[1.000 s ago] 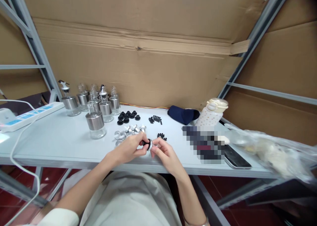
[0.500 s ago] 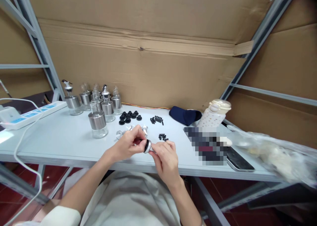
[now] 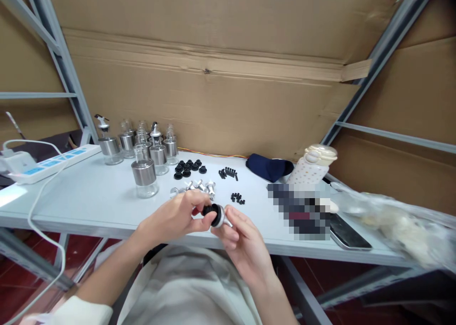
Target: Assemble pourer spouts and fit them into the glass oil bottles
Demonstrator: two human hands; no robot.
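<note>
Near the table's front edge I hold a silver pour spout (image 3: pixel 227 220) with a black stopper (image 3: pixel 209 210) on its left end. My left hand (image 3: pixel 183 213) pinches the stopper between thumb and fingers. The fingers of my right hand (image 3: pixel 245 239) are closed round the silver spout part, its narrow tip showing between them. Just behind my left hand lie several loose silver spouts (image 3: pixel 201 186), partly hidden by it. Beyond them sits a group of black stoppers (image 3: pixel 187 167). Small black caps (image 3: pixel 237 198) and short black tubes (image 3: pixel 228 173) lie to the right.
Several glass bottles with steel bands (image 3: pixel 144 174) stand at the left, two with spouts fitted. A white power strip (image 3: pixel 53 166) and cable lie far left. At the right are a navy cap (image 3: pixel 269 167), a dotted drinking bottle (image 3: pixel 310 166), a phone (image 3: pixel 349 232) and a plastic bag (image 3: pixel 395 225).
My right hand has turned palm upward and its hold on the spout has shifted, showing more of the spout and stopper. The view has moved slightly left.
</note>
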